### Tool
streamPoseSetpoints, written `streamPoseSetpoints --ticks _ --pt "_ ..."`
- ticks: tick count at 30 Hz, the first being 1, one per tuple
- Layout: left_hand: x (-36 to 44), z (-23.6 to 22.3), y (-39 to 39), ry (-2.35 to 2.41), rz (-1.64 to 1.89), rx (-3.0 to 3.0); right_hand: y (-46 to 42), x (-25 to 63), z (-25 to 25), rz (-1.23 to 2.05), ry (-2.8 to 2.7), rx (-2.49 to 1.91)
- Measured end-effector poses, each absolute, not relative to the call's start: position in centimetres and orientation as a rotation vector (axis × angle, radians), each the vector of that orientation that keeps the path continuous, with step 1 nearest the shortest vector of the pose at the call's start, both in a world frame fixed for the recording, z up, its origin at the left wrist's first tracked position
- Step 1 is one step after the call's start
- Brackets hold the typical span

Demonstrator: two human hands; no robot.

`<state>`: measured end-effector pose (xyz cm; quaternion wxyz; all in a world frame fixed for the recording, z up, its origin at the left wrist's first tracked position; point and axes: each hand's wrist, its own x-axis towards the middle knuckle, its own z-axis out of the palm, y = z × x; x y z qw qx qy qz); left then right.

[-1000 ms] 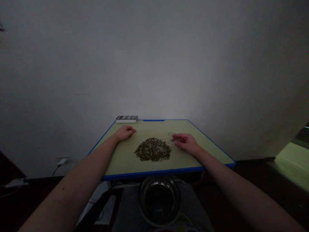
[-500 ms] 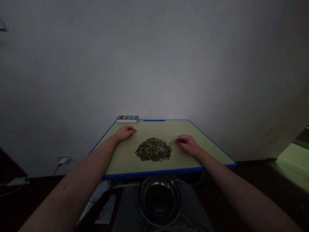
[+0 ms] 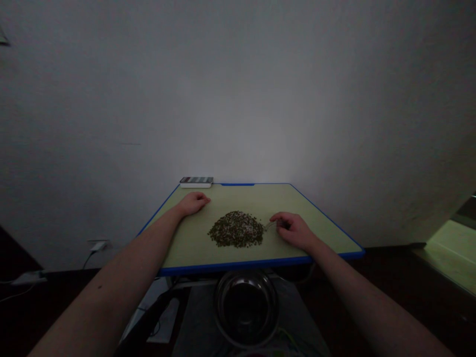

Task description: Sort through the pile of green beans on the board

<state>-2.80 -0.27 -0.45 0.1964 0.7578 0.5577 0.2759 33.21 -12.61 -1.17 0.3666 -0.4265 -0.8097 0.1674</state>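
A heap of small dark green grains [image 3: 236, 229] lies in the middle of a pale green table with a blue rim [image 3: 238, 268]. My right hand [image 3: 293, 229] rests on the table just right of the heap, its fingers curled round a small clear scoop or cup [image 3: 270, 225] whose edge touches the heap's right side. My left hand [image 3: 193, 203] lies on the table at the far left of the heap, fingers loosely curled, holding nothing that I can see.
A flat striped box [image 3: 196, 182] lies at the table's far left corner against the white wall. A metal bowl [image 3: 246, 307] stands below the table's near edge. A plug and cable [image 3: 95, 246] lie on the floor at the left.
My right hand has lowered the clear scoop from a raised, tilted position down to the table beside the heap and moved slightly nearer. The left hand has stayed put.
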Motion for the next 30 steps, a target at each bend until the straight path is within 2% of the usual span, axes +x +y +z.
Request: streamPoseSetpoints --ticks 10,30 --pt "-2.83 -0.35 -0.34 1.579 0.765 2.137 -12.41 32.95 -1.33 0.466 -2.114 -1.214" --pt "-2.67 -0.2 -0.58 1.604 0.77 2.155 -13.05 32.86 -1.28 0.628 -2.241 -1.067"
